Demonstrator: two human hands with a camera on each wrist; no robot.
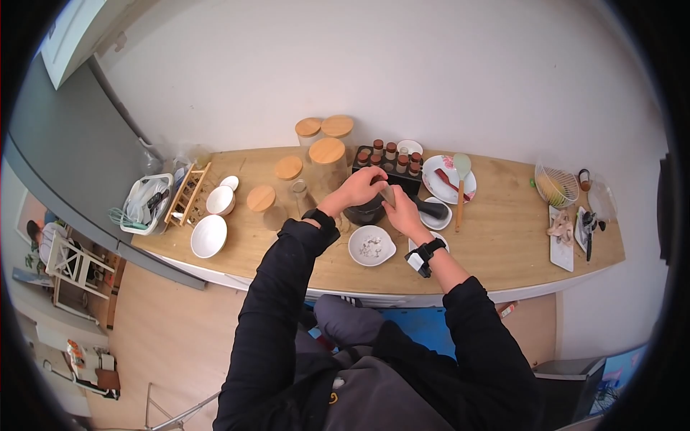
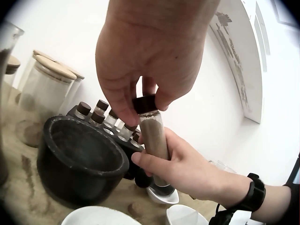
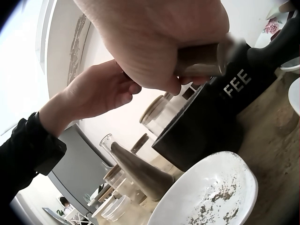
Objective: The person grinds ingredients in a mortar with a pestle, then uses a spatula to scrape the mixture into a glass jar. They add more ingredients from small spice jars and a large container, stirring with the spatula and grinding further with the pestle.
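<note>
A slim glass spice jar (image 2: pixel 153 136) filled with grey-brown powder stands slightly tilted between both hands. My left hand (image 1: pixel 357 191) pinches its dark brown cap (image 2: pixel 144 103) from above. Lower down, my right hand (image 1: pixel 404 214) grips the glass body with thumb and fingers. The cap sits on the jar's mouth. Just left of the jar in the left wrist view is a black stone mortar (image 2: pixel 79 161), its inside dark. In front of it, a white spouted bowl (image 1: pixel 371 246) carries dark flecks. A black pestle (image 1: pixel 433 209) rests over a small white dish to the right.
Behind the mortar stands a black rack (image 1: pixel 407 182) of brown-capped jars. Wood-lidded glass canisters (image 1: pixel 328 164) and a conical glass bottle (image 1: pixel 300 197) are to the left. A floral plate (image 1: pixel 438 172) and spatula (image 1: pixel 461 194) lie right. White bowls (image 1: pixel 209 236) stand far left.
</note>
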